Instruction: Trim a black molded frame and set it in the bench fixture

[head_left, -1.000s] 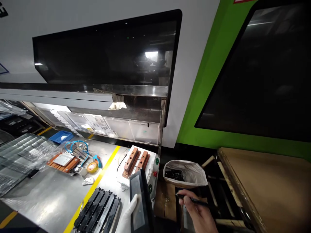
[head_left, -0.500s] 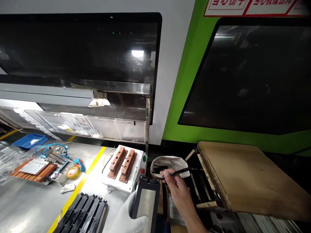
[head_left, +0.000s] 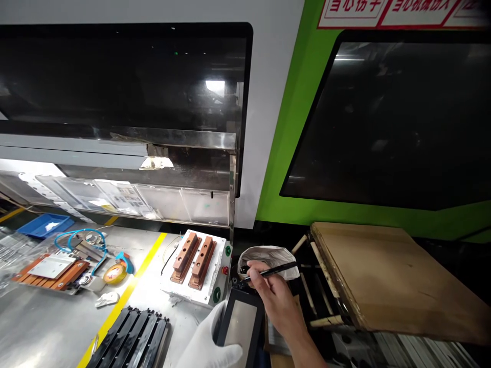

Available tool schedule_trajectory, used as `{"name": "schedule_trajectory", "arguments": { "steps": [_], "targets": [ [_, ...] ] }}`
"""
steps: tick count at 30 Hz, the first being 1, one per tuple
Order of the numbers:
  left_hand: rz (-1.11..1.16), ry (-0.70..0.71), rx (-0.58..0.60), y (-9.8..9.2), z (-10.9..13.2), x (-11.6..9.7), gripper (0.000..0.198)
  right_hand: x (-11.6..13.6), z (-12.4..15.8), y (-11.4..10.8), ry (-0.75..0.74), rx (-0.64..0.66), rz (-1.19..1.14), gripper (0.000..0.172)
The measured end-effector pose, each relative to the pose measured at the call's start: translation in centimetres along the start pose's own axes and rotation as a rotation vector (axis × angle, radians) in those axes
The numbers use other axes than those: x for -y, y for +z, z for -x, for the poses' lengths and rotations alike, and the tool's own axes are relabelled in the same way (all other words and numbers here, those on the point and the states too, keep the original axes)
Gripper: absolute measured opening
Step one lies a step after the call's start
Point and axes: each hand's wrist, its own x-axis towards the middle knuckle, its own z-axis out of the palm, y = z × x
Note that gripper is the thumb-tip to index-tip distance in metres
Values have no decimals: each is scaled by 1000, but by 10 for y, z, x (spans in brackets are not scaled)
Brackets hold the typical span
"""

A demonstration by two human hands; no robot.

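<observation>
At the near edge of the steel worktable [head_left: 46, 327], a black-framed panel [head_left: 241, 327] with a grey face is held upright by the left hand [head_left: 209, 345], which is covered by a white glove; its fingers are wrapped around the panel's lower left side and closed on it. Just to the right, a thin black pen-like tool [head_left: 270, 272] is pinched between the thumb and fingertips of the bare right hand [head_left: 276, 301], with the fingers curled shut around it. The tool's tip is pointed left, close above the panel's top edge, though contact cannot be told.

Left of the gloved hand, a row of black strips [head_left: 130, 340] is laid side by side next to a yellow line [head_left: 126, 296] painted across the worktable. Beyond the panel, near the worktable's right edge, 2 copper-coloured blocks [head_left: 194, 258] are set on a white fixture box [head_left: 209, 289] with red and green buttons on its side. Behind the tool, a white bag [head_left: 268, 254] holding small black parts is seen off the right edge.

Further left, a roll of yellow tape [head_left: 114, 273], an orange-edged plate [head_left: 51, 268], a blue hose [head_left: 72, 236] and a blue tray [head_left: 46, 224] are laid out towards the far left corner. To the right, a brown board [head_left: 383, 276] is rested on a dark rack. At the back, a white and green machine [head_left: 291, 128] with dark windows is seen.
</observation>
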Motion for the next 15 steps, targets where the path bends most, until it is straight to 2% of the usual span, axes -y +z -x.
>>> {"name": "schedule_trajectory", "arguments": {
  "steps": [6,9,12,15],
  "targets": [
    [31,3,46,4,7,-9,65,2,-5,6,32,36,51,44],
    [44,12,40,2,6,-1,64,-5,-5,3,43,-58,83,45],
    [104,20,-37,1,1,11,69,-14,3,-2,-42,-208,79,37],
    [355,67,-201,4,-2,11,66,-24,26,-5,-234,-212,88,19]
  ]
}}
